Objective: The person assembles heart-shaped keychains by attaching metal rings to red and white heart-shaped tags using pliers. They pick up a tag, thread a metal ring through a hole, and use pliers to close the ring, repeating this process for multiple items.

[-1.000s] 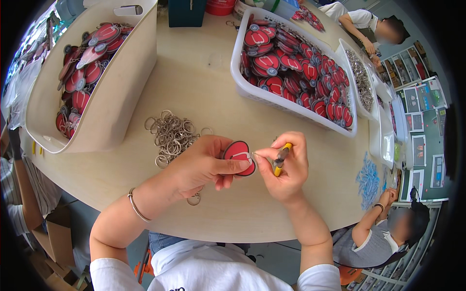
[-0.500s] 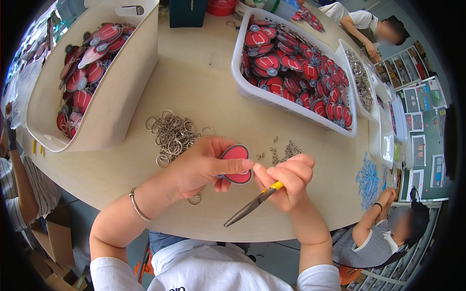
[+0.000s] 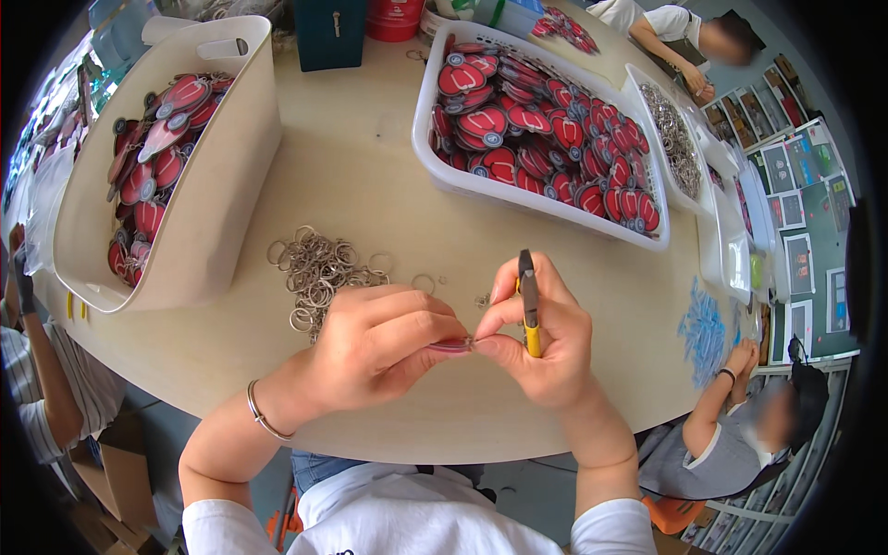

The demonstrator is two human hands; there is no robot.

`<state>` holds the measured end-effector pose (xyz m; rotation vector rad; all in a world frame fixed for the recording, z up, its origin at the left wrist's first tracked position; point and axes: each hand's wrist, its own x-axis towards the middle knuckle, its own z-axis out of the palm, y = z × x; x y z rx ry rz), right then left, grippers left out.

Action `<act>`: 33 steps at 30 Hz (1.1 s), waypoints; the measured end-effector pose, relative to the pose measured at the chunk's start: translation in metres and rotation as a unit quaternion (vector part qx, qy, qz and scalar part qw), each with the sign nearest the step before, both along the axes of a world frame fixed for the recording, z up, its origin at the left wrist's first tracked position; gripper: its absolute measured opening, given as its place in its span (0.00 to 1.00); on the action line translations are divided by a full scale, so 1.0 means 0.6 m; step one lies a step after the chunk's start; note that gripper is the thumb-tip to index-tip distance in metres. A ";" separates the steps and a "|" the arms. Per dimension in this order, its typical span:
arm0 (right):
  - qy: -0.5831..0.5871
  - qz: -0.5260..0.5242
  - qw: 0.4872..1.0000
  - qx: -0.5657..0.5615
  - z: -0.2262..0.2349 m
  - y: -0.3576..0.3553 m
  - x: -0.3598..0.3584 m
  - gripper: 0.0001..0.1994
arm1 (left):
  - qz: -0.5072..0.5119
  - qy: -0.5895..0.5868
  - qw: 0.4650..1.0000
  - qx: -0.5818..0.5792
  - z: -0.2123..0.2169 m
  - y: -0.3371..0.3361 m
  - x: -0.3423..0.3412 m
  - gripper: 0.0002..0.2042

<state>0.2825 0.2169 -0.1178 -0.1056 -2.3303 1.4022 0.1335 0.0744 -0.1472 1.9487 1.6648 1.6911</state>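
Observation:
My left hand [image 3: 379, 344] pinches a flat red charm [image 3: 450, 348] with a grey rim, seen almost edge-on. Thumb and forefinger of my right hand [image 3: 553, 347] meet at the charm's right end. Whatever tiny piece they pinch there is too small to make out. Tucked in that same right hand is a pair of pliers [image 3: 528, 289], dark jaws pointing away from me and yellow handle below. Beyond my left hand lies a heap of metal split rings [image 3: 319, 268]. A few small metal links [image 3: 482, 301] show beside my right fingers, which hide the rest.
A tall cream bin [image 3: 217, 199] of red charms stands at left, a white basket [image 3: 541, 211] of more at far right. Beside it sits a tray of metal parts [image 3: 671, 139]. Blue strips [image 3: 703, 328] lie near the right edge. Co-workers sit at right [image 3: 731, 435] and far right [image 3: 689, 55].
The charm has turned from face-up to nearly edge-on. My right hand has swung the pliers from pointing toward me to pointing away, and its fingertips now meet the charm's end.

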 end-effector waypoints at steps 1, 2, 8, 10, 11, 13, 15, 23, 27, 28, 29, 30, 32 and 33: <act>-0.002 0.002 1.000 0.000 0.002 0.000 0.001 0.09 | 0.007 0.021 1.000 -0.001 -0.001 -0.001 -0.001 0.10; -0.004 0.004 1.000 0.001 0.004 0.000 0.002 0.08 | 0.014 0.043 0.999 -0.002 0.000 -0.002 -0.001 0.11; 0.030 -0.065 0.992 0.108 0.001 -0.015 0.005 0.07 | 0.111 0.164 0.973 0.120 -0.002 0.009 0.001 0.14; 0.043 -0.084 0.987 0.130 -0.002 -0.023 0.006 0.07 | 0.113 0.153 0.976 0.110 -0.004 0.004 0.006 0.14; 0.045 -0.092 0.986 0.133 -0.003 -0.029 0.006 0.07 | 0.114 0.148 0.977 0.105 -0.005 0.001 0.008 0.15; 0.054 -0.107 0.983 0.136 -0.005 -0.036 0.001 0.07 | 0.112 0.125 0.981 0.097 -0.001 0.001 0.006 0.15; 0.065 -0.125 0.980 0.140 -0.007 -0.041 -0.003 0.08 | 0.116 0.107 0.984 0.087 0.005 0.002 0.004 0.16; 0.096 -0.157 0.971 0.152 -0.007 -0.058 -0.045 0.06 | 0.167 0.083 0.980 0.072 0.017 -0.007 -0.011 0.14; 0.084 -0.151 0.983 0.066 -0.002 -0.061 -0.061 0.05 | 0.183 0.042 0.980 0.062 0.019 -0.011 -0.012 0.11; 0.077 -0.156 0.983 0.050 0.000 -0.064 -0.062 0.04 | 0.178 0.033 0.982 0.059 0.020 -0.010 -0.014 0.11; 0.070 -0.144 0.986 0.056 0.002 -0.062 -0.064 0.05 | 0.175 0.023 0.983 0.055 0.021 -0.011 -0.015 0.11; 0.062 -0.131 0.987 0.062 0.005 -0.055 -0.065 0.05 | 0.157 0.028 0.987 0.037 0.023 -0.011 -0.021 0.11; 0.036 -0.104 0.989 0.103 0.017 -0.041 -0.065 0.06 | 0.121 0.039 0.992 0.000 0.030 -0.014 -0.033 0.11; 0.016 -0.088 0.987 0.137 0.025 -0.032 -0.064 0.07 | 0.134 0.052 0.990 0.010 0.029 -0.015 -0.032 0.12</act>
